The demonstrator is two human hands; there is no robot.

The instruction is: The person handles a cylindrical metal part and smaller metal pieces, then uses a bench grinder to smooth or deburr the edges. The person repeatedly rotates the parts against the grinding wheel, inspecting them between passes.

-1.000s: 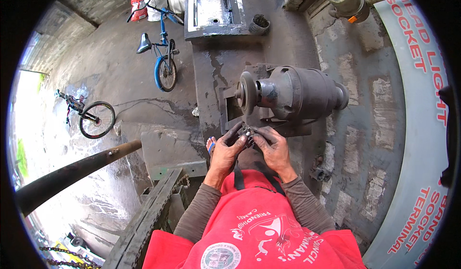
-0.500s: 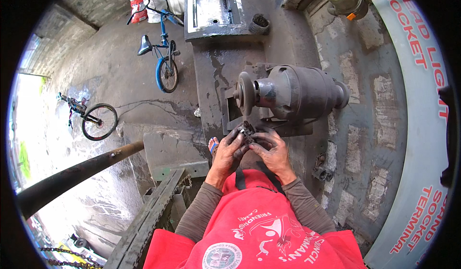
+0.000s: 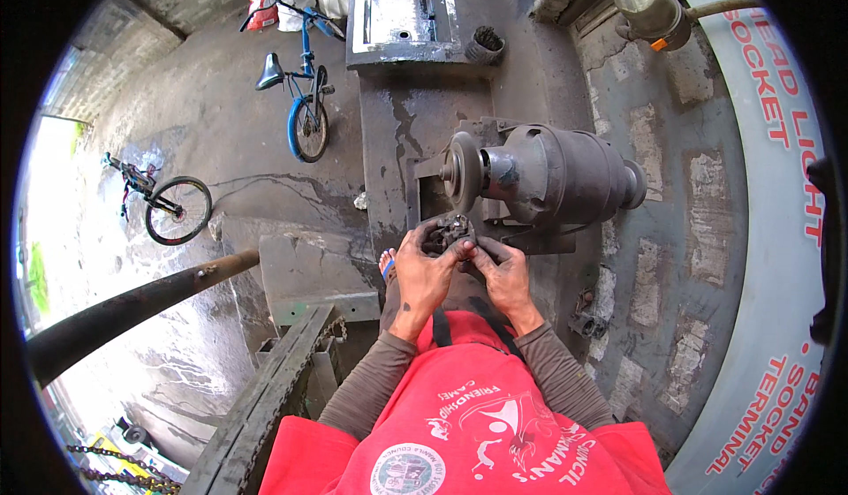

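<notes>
Between my fingers is a small dark metal part [image 3: 454, 228] with a shiny, uneven top; its exact kind does not show. My left hand [image 3: 426, 264] wraps around its left side, thumb reaching across the front. My right hand [image 3: 501, 271] pinches it from the right, fingertips close to the left thumb. Both hands are blackened with grime. Just beyond them stands a bench grinder [image 3: 565, 175], a big grey motor with a round wheel [image 3: 461, 173] on its left end. The part is just below the wheel and appears apart from it.
A blue bicycle [image 3: 306, 98] stands at the far left, a second bicycle [image 3: 177, 211] nearer. A metal basin [image 3: 402, 58] and a dark pot [image 3: 484, 46] lie beyond the grinder. A thick pipe [image 3: 150, 305] and chain-draped beam [image 3: 265, 398] flank my left; a lettered sign [image 3: 760, 318] curves at right.
My hands have turned the metal part, so its shiny top now shows more. The left hand has rolled over, with its back and thumb facing up. The view has shifted slightly.
</notes>
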